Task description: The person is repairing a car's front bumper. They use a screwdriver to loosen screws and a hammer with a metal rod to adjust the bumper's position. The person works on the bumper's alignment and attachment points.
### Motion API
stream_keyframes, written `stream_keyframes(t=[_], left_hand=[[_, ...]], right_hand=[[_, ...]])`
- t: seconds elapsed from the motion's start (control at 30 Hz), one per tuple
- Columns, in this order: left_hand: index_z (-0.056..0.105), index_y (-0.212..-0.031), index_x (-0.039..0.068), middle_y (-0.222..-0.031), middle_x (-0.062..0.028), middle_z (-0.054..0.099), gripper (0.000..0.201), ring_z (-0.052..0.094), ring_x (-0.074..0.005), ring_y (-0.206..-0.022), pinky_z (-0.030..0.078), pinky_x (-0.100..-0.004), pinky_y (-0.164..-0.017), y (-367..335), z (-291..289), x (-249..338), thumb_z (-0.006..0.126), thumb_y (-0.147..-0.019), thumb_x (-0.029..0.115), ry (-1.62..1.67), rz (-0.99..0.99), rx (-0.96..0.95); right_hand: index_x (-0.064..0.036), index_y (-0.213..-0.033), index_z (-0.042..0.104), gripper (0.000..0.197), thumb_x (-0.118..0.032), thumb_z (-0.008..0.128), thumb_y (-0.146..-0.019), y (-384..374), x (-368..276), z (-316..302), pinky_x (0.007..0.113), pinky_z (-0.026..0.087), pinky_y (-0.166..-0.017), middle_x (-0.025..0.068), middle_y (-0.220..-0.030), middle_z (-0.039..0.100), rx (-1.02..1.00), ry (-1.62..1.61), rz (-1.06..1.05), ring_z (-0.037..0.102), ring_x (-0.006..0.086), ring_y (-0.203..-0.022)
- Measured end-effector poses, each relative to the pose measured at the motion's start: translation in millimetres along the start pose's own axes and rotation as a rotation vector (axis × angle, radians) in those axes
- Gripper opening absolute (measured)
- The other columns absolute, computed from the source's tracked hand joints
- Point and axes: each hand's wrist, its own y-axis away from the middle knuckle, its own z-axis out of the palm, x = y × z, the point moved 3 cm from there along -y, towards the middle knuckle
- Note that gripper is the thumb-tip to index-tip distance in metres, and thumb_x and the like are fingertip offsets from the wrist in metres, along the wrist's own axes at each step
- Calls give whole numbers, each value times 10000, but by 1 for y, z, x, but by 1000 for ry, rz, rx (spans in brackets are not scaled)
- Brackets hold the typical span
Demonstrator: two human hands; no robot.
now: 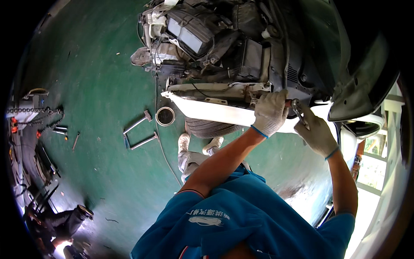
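Observation:
Both my hands wear whitish work gloves with blue cuffs and work at the upper edge of a car's white fender (220,111), by the windshield corner. My right hand (318,134) is closed round the handle of a metal ratchet wrench (297,111). Beside the ratchet's round head, my left hand (271,113) is closed on the short reddish-brown socket piece (288,103) joined to it. The tip of that piece and any bolt under it are hidden by the left glove.
The stripped engine bay (207,39) lies ahead, with a tire (211,127) below the fender. A raised panel (358,95) stands at right. A round tin (165,116), a metal frame (140,134) and a hose (166,157) lie on the green floor. Another person (64,222) crouches lower left.

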Motion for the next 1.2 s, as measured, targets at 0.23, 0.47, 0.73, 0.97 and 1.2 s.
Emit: stream_keyframes(t=[0.23, 0.47, 0.73, 0.97, 1.2], left_hand=[[569, -1253, -5, -963, -172, 620, 521, 614, -362, -863, 491, -481, -797, -3, 7, 47, 723, -756, 1, 117, -39, 273], [686, -1109, 79, -799, -152, 736, 275, 725, -401, -707, 571, -513, -679, -40, 12, 3, 728, -843, 135, 268, -152, -283], [649, -1144, 51, -952, -183, 696, 368, 693, -379, -864, 563, -484, -773, -31, 18, 25, 747, -822, 200, 218, -280, 183], [668, -1132, 68, -946, -181, 716, 395, 710, -360, -906, 562, -480, -767, -70, 0, -7, 775, -800, 254, 331, -79, -569], [692, -1036, 106, -825, -156, 714, 198, 722, -356, -771, 564, -469, -654, -23, 14, 10, 736, -879, 219, 184, -217, 159]], right_hand=[[-123, -1145, 689, 225, -182, 663, -929, -24, 18, -7, 388, 541, -804, 65, -946, 668, 601, 605, -455, 645, 258, -909], [96, -1388, 471, 536, -101, 675, -932, 24, -44, 21, 327, 570, -654, 92, -850, 642, -121, -993, 508, 704, 188, -734], [-50, -1236, 588, 258, -152, 586, -999, -34, 26, -23, 520, 569, -766, 197, -1032, 711, 329, 687, -301, 699, 413, -805], [-4, -1301, 564, 359, -173, 621, -990, 11, -15, 13, 371, 576, -637, 106, -845, 702, -238, -844, 495, 697, 222, -704], [-52, -1275, 625, 346, -194, 653, -960, -27, 13, -28, 428, 580, -803, 169, -1030, 711, 354, 836, -456, 698, 383, -858]])
